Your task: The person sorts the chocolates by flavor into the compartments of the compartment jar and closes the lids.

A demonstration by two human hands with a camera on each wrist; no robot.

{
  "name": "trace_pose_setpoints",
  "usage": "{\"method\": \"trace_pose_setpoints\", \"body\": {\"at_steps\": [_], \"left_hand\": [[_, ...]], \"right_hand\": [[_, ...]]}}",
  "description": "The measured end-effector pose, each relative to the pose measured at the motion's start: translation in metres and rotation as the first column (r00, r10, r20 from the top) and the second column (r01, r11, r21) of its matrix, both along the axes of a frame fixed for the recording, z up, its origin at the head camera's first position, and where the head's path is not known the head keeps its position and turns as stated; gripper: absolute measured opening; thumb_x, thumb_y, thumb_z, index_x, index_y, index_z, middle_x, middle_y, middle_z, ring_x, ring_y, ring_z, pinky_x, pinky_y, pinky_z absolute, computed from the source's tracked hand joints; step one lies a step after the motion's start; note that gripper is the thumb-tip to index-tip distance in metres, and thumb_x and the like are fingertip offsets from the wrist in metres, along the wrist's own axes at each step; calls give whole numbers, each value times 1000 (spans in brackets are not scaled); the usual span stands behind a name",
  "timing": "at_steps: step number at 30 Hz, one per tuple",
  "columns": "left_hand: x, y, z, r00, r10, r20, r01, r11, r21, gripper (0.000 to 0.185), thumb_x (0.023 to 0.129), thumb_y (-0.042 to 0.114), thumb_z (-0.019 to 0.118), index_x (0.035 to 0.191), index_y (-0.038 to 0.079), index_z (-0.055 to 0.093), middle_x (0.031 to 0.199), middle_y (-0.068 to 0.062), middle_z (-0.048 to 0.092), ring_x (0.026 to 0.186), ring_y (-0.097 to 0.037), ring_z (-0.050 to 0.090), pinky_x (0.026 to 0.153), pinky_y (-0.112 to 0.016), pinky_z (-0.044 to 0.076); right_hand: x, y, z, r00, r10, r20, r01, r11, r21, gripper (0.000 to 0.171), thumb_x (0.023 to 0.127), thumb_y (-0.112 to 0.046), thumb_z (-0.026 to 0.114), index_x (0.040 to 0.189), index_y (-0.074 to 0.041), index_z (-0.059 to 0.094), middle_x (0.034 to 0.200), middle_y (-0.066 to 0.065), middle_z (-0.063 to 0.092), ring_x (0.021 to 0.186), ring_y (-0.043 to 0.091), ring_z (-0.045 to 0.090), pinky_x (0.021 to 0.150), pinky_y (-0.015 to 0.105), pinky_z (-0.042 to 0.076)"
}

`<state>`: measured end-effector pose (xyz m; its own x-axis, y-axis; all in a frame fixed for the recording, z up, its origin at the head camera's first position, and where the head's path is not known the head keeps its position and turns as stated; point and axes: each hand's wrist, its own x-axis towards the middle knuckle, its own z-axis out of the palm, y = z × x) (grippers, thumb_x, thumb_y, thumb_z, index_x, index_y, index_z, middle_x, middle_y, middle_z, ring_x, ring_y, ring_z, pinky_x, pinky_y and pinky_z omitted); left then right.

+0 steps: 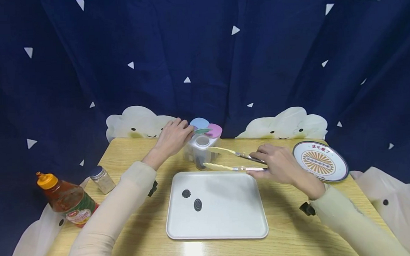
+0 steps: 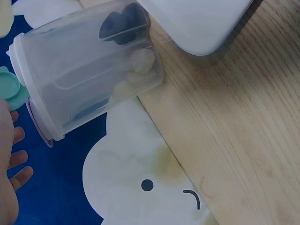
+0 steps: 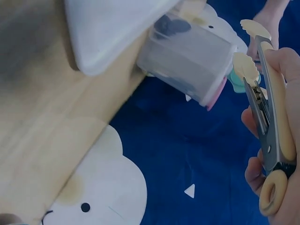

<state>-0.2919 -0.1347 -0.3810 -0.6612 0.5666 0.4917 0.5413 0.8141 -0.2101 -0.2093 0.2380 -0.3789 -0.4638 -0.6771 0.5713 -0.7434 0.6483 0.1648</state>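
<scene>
A clear plastic container (image 1: 202,148) with pastel flip lids stands behind a white tray (image 1: 231,223). My left hand (image 1: 177,135) reaches to its top and holds the green lid (image 1: 202,131) back; the left wrist view shows that lid (image 2: 11,89) by my palm and dark pieces inside the container (image 2: 89,70). My right hand (image 1: 273,163) grips cream-tipped metal tongs (image 1: 227,159), arms apart, tips beside the container. In the right wrist view the tongs (image 3: 267,117) point at the container (image 3: 187,61). Two dark pieces (image 1: 186,193) (image 1: 198,204) lie on the tray.
A patterned round plate (image 1: 319,161) lies at the right rear of the wooden table (image 1: 294,231). A red sauce bottle (image 1: 67,199) and a small jar (image 1: 102,179) stand at the left edge. Dark blue curtain and cloud cushions (image 1: 135,124) close off the back.
</scene>
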Motion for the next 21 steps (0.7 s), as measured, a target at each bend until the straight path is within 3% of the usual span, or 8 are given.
{"method": "trace_pose_setpoints", "body": {"at_steps": [5, 14, 21], "left_hand": [[0, 0, 0, 1000, 3, 12, -3, 1000, -3, 19, 107, 28, 61, 116, 16, 72, 98, -7, 67, 91, -29, 58, 74, -39, 50], [-1, 0, 0, 1000, -3, 18, 3, 1000, 1, 19, 107, 28, 61, 116, 16, 72, 100, -7, 67, 91, -29, 58, 75, -39, 50], [-1, 0, 0, 1000, -7, 13, 7, 1000, 9, 18, 107, 27, 61, 115, 16, 72, 98, -7, 67, 90, -29, 58, 73, -39, 49]], "right_hand": [[14, 1, -16, 999, 27, 21, -28, 999, 23, 53, 76, -61, 82, 100, -13, 81, 80, -3, 69, 64, 10, 56, 49, 26, 42], [36, -4, -43, 995, 73, 65, -78, 994, 78, 54, 75, -62, 84, 102, -15, 80, 86, -3, 71, 71, 10, 65, 55, 26, 50], [47, -12, -59, 991, 93, 97, -102, 990, 95, 51, 74, -63, 85, 99, -20, 79, 85, -9, 67, 68, 3, 56, 52, 17, 41]]}}
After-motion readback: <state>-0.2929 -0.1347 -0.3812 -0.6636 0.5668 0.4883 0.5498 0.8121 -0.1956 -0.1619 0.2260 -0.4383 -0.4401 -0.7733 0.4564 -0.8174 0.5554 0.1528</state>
